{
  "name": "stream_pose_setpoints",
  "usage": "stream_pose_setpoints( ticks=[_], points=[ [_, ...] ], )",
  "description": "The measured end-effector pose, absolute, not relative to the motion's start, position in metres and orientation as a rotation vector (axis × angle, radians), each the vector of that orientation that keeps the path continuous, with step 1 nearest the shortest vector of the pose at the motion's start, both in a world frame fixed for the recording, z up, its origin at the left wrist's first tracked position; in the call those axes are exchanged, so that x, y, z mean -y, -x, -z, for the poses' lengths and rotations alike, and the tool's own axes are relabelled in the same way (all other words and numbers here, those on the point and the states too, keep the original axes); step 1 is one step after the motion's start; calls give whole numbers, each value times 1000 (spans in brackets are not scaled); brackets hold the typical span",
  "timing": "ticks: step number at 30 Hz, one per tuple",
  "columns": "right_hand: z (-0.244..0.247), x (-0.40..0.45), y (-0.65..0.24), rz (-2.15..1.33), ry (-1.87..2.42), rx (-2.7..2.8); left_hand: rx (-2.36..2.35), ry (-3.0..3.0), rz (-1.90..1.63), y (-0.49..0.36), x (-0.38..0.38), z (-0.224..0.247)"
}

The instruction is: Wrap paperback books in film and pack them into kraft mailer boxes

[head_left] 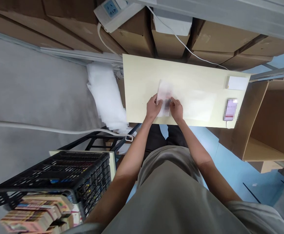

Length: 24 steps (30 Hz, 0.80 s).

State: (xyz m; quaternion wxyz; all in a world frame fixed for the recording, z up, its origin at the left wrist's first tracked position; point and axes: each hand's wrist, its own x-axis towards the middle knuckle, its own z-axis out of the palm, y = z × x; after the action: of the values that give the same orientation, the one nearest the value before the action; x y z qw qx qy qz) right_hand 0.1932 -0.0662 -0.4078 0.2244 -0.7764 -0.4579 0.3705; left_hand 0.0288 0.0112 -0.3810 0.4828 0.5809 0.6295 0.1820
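A small whitish packet or wrapped item [164, 94], blurred, lies over the pale yellow table [142, 78] between my two hands. My left hand [153, 106] grips its left edge, with the thumb on top. At its right edge my right hand [176, 108] is closed, fingertips pinched on the packet near a dark patch. A faint translucent sheet [200, 105] rests on the table to the right of my right hand.
A white box [237, 83] and a purple phone-like item [230, 109] with a cable lie at the table's right end. White wrapping [106, 94] hangs at the left. Cardboard boxes [220, 37] line the back. A black crate [90, 182] and books [32, 217] stand lower left; an open carton [273, 123], right.
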Motion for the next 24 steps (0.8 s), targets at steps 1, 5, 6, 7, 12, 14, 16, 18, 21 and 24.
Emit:
stream_pose_setpoints(
  ticks=[1, 5, 6, 7, 12, 14, 16, 18, 21, 24],
  points=[
    [409, 65, -187, -1040, 2112, 1274, -1541, -1440, -448, -25, -11, 376],
    [412, 59, -162, -1152, 1955, 1354, -1671, -1494, -470, -9, -11, 352],
    [412, 57, -159, -1176, 1930, 1375, -1696, -1498, -468, -7, -9, 346],
    [412, 56, -158, -1197, 1910, 1392, -1708, -1504, -459, -7, -7, 340],
    [398, 62, -187, -1311, 1848, 1288, -1602, -1574, -382, -28, 14, 325],
    [388, 69, -204, -1291, 1853, 1170, -1563, -1602, -354, -44, 21, 328],
    [377, 75, -218, -1229, 1865, 1078, -1541, -1623, -308, -63, 24, 334],
    [368, 79, -226, -1158, 1893, 1040, -1541, -1638, -248, -81, 26, 341],
    [364, 79, -231, -1085, 1954, 1069, -1599, -1633, -178, -100, 27, 349],
    [370, 80, -232, -1054, 2002, 1118, -1616, -1615, -173, -100, 26, 352]
  ],
)
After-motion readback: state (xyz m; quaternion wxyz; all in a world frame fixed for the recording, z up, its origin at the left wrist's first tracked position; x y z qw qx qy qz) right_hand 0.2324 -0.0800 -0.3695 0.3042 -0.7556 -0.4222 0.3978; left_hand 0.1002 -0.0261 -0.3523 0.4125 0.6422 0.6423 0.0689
